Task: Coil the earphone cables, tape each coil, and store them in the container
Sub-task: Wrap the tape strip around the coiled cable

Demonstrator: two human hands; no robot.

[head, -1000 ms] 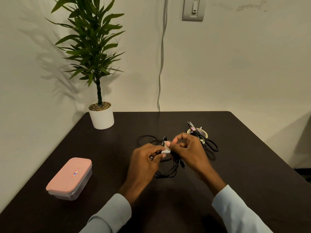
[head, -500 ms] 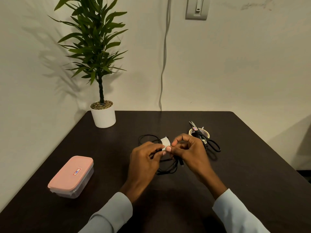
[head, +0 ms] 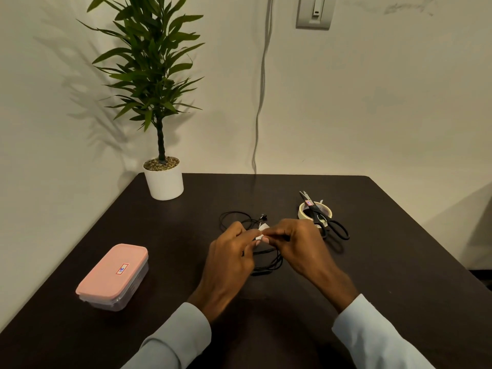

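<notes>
Hands (head: 269, 246) pinching tape (head: 262, 230), cable (head: 269, 262) beneath

The dark brown table (head: 399, 275) in front of me butts against the wall. Taking the roll of masking tape (head: 315, 210) as my marker: black scissors (head: 323, 219) lie across it, blades pointing away from me and handle loops resting on the tabletop on the nearer side. To the left of the roll, black earphone cables (head: 269, 262) sprawl in loose loops on the wood. Well beyond those, farther left and closer to me, sits a container (head: 113, 276) with its pink lid on. Far left of the roll, at the back corner, stands a white potted plant (head: 163, 182).
</notes>
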